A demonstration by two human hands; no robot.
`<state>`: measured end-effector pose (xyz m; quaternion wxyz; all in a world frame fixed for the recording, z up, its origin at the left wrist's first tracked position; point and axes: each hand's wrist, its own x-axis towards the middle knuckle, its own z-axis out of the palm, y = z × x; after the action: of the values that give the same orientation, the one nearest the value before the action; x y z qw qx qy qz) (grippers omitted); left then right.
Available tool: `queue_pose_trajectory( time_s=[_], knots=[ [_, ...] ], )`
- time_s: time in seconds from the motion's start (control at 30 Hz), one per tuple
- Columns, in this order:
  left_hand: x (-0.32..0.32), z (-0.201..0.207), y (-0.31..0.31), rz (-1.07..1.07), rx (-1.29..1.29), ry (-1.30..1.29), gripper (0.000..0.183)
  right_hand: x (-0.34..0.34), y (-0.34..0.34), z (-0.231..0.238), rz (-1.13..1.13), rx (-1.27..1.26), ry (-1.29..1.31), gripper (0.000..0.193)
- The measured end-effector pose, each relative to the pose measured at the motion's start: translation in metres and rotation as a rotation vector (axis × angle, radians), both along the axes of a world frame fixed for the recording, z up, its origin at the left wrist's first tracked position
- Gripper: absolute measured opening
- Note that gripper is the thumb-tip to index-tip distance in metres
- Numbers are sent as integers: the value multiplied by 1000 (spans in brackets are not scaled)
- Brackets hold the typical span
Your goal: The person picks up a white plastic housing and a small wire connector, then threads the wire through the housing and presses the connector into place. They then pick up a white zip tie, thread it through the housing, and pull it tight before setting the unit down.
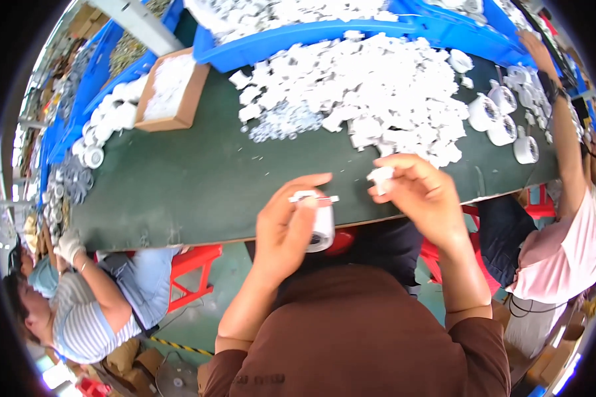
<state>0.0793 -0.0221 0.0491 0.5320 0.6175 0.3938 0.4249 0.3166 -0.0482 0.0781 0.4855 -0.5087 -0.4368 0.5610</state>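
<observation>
My left hand (288,221) is closed around a white cylindrical housing (322,231) near the table's front edge. A thin metal rod or pin with a white piece (306,196) shows under its thumb, at the top of the housing. To the right, my right hand (417,192) pinches a small white plastic piece (381,176) between thumb and fingers, apart from the left hand. Beyond both hands spreads a large heap of similar white plastic pieces (391,86). Small clear or grey rings (286,122) lie at that heap's left edge.
Blue bins (298,44) line the back, and a cardboard box (182,99) of white parts stands at left. White cylindrical housings (501,130) stand at right on the green table (179,185). Co-workers sit on both sides; one's gloved hand (69,246) is at the left edge.
</observation>
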Motion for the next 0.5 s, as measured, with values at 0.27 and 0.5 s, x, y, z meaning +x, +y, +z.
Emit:
queue_pose_trajectory(
  time_s=[0.27,0.5],
  knots=[
    [-8,10,-5,104,-9,73,26,-68,14,-19,85,329,-405,40],
    [-14,-8,2,374,344,305,22,-75,13,-2,130,114,-64,33]
  ],
)
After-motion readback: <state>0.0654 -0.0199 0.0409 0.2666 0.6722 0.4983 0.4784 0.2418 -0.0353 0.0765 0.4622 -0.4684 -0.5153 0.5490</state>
